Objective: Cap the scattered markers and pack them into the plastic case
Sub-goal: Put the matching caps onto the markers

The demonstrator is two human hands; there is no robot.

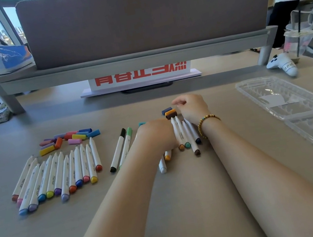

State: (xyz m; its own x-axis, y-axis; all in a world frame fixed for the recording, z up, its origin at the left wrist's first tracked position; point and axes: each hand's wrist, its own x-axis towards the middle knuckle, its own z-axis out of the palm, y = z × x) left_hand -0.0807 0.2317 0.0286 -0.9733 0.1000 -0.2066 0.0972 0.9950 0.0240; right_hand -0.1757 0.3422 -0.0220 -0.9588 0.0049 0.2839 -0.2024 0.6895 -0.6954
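Both hands over mid-desk (pixel 188 206). Left hand (pixel 155 134) lies knuckles-up on a small marker cluster; fingers hidden, so cannot tell whether it grips anything. A white-ended marker (pixel 162 166) and a yellow-ended one (pixel 167 155) stick out beneath it. Right hand (pixel 192 107), beaded bracelet (pixel 206 124) at wrist, fingers curled just beside three loose caps (pixel 170 112) (blue, orange, brown); contact unclear. Four uncapped markers (pixel 185 134) lie between the hands, tips toward the caps. Two capped markers (pixel 122 148), black and green, just left of left hand. Far left: a row of uncapped markers (pixel 60 172) with a cap pile (pixel 69 139) behind it. Clear case (pixel 285 95) lies open on the desk, well right of right hand.
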